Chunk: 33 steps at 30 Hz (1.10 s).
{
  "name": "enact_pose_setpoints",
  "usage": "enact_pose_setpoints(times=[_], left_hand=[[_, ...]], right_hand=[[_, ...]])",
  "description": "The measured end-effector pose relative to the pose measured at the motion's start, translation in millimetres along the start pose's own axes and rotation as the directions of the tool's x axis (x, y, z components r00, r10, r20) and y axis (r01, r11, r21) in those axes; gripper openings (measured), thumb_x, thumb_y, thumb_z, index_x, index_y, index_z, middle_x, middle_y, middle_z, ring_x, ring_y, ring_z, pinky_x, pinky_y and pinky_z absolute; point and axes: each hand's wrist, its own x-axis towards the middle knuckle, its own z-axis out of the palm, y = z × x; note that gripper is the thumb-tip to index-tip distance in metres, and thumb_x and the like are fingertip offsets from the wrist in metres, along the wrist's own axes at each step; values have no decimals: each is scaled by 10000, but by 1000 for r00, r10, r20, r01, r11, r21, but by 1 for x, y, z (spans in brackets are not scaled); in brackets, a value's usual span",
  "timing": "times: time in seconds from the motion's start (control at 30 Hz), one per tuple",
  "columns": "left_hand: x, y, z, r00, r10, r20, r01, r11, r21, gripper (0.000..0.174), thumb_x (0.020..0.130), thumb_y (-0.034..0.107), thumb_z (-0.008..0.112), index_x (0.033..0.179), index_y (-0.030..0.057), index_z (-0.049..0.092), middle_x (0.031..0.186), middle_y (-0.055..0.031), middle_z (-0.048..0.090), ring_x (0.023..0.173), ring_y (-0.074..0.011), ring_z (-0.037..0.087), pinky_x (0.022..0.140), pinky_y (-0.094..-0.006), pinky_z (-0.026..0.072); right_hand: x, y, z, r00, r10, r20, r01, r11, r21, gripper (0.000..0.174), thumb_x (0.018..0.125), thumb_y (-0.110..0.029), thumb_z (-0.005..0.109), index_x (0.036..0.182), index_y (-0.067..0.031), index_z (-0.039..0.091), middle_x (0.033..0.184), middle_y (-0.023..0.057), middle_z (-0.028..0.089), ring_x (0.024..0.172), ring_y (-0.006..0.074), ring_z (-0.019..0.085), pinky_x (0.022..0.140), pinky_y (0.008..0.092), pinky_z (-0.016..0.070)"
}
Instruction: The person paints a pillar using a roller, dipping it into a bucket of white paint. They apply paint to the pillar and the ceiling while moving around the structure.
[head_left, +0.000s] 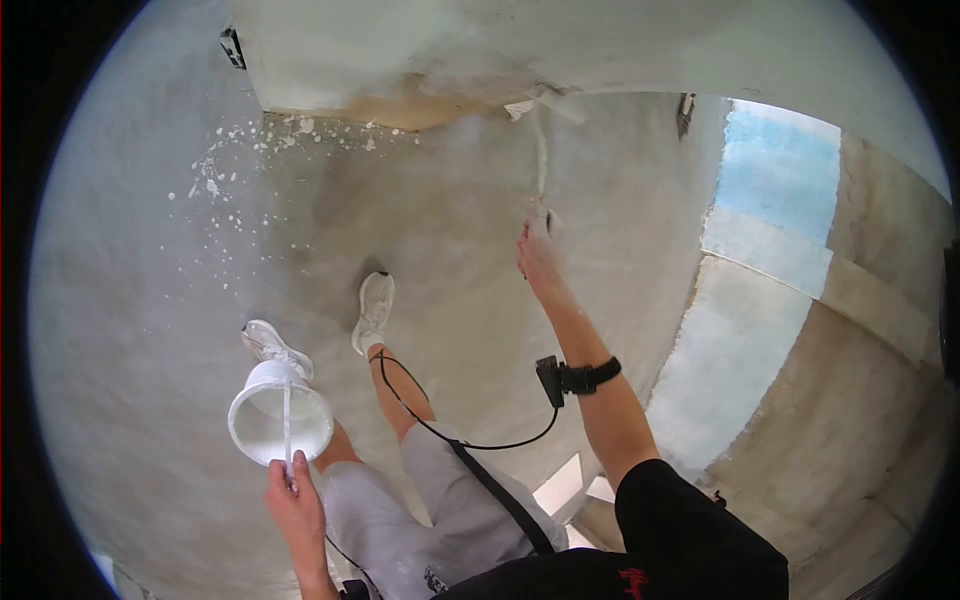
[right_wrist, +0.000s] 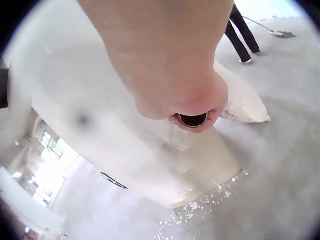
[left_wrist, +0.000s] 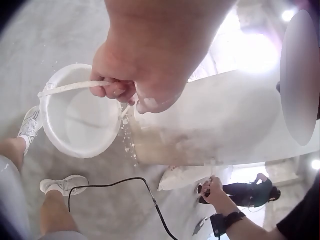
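At the lower left of the head view, my left hand grips the pale handle of a white bucket. The left wrist view shows the fingers curled round that handle, with the bucket hanging below. My right hand is stretched forward and grips a paint roller coated in white. Its far end meets the foot of a pale wall. From the right wrist, the round hollow handle end shows within the curled fingers, and the roller head is hidden.
White splatters dot the grey floor by the wall corner. A white sack lies past the wall's end. Another person stands farther off. A black cable loops from my right wrist past my leg.
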Motion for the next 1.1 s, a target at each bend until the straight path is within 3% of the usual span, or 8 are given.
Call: enact_pose_setpoints(times=[0.03, 0.07, 0.1, 0.13, 0.2, 0.73, 1.03, 1.1], left_hand=[[0, 1, 2, 1000, -2, -7, 2, 1000, -6, 358, 939, 221, 550, 709, -15, 412, 535, -55, 292, 516, -127, 253, 454, -337, 205], [1, 3, 4, 1000, -3, -20, 3, 1000, -13, 366, 939, 224, 552, 703, -13, 403, 535, -56, 289, 514, -127, 252, 454, -339, 203], [3, 4, 5, 1000, -6, -22, 5, 1000, -26, 366, 939, 224, 552, 703, -13, 403, 535, -56, 289, 514, -127, 252, 454, -339, 203], [3, 3, 5, 1000, -25, -17, 25, 999, -22, 374, 938, 227, 553, 696, -11, 396, 533, -58, 286, 513, -127, 249, 453, -341, 203], [2, 2, 4, 999, -45, -13, 44, 999, -19, 383, 938, 230, 554, 689, -10, 389, 532, -60, 283, 513, -128, 247, 453, -343, 203], [16, 20, 15, 1000, -27, -9, 27, 999, -47, 393, 935, 225, 559, 684, -12, 372, 532, -69, 301, 515, -139, 253, 452, -333, 230], [16, 28, 12, 1000, -15, 24, 16, 998, -57, 390, 931, 208, 563, 672, -5, 365, 513, -65, 306, 498, -135, 262, 442, -327, 236], [18, 26, 13, 1000, -6, 20, 7, 998, -60, 389, 929, 207, 566, 671, -4, 365, 509, -65, 307, 495, -135, 262, 442, -330, 235]], right_hand=[[1, 13, -14, 1000, -4, -2, 4, 1000, -15, 407, 976, -365, 426, 762, -23, 481, 572, 45, 451, 511, 169, 469, 481, 351, 396], [8, 37, -32, 880, -464, -99, 398, 836, -378, 388, 977, -364, 424, 777, -36, 479, 574, 24, 448, 496, 143, 457, 456, 322, 383], [12, 49, -46, 565, -825, -11, 594, 416, -688, 369, 979, -362, 422, 793, -48, 476, 576, 4, 446, 481, 116, 444, 431, 293, 370], [-8, 20, -55, 560, -828, -4, 599, 409, -689, 369, 979, -362, 422, 793, -48, 476, 576, 4, 446, 481, 116, 444, 431, 293, 370], [-62, -66, -63, 997, -36, 63, 26, 988, 151, 343, 983, -356, 416, 812, -63, 464, 583, -22, 423, 458, 80, 408, 395, 254, 334], [23, 0, 26, 974, 73, 215, -70, 997, -24, 369, 966, -434, 421, 761, -127, 417, 519, -46, 351, 361, 81, 331, 327, 253, 281], [-81, -60, -40, 998, 27, 55, -43, 948, 315, 256, 971, -347, 466, 835, -134, 426, 608, -73, 355, 451, 15, 343, 365, 186, 251], [-83, -50, -44, 992, -11, 129, -28, 955, 297, 193, 963, -275, 485, 943, -83, 492, 683, -16, 468, 557, 86, 484, 472, 223, 397]])
